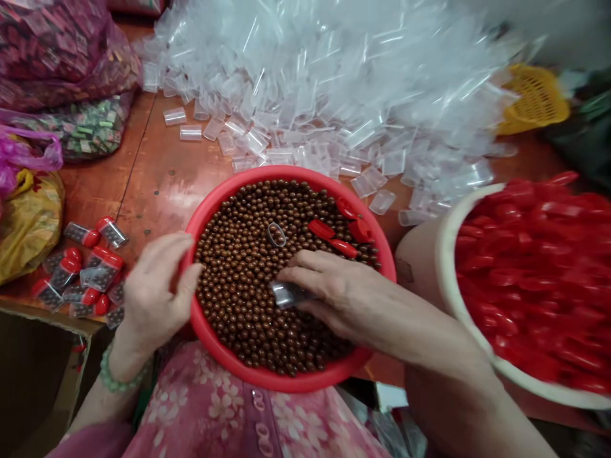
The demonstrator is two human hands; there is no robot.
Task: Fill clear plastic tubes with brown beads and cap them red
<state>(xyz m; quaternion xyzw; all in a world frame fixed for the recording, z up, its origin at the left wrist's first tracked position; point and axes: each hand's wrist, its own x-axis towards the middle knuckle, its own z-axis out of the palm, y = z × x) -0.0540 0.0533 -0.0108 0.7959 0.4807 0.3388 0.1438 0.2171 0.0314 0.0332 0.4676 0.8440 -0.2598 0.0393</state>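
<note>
A red plastic bowl (293, 381) full of shiny brown balls (248, 254) stands before me. My right hand (329, 286) reaches into it, fingers closed around a clear plastic tube (286, 294) that lies low among the balls. At the bowl's left rim is my left hand (162, 280), its thumb and bent fingers apart with nothing visible between them; whether it touches the rim I cannot tell. A clear oval ring-like piece (276, 235), perhaps a tube's mouth, and several red caps (346, 247) lie on the balls.
Behind the bowl spreads a large heap of clear tubes (305, 95). At right stands a white bucket (449, 254) of red caps, with a yellow basket (537, 98) beyond. Filled red-capped tubes (98, 273) lie left, near bags (52, 51) and a cardboard box (71, 356).
</note>
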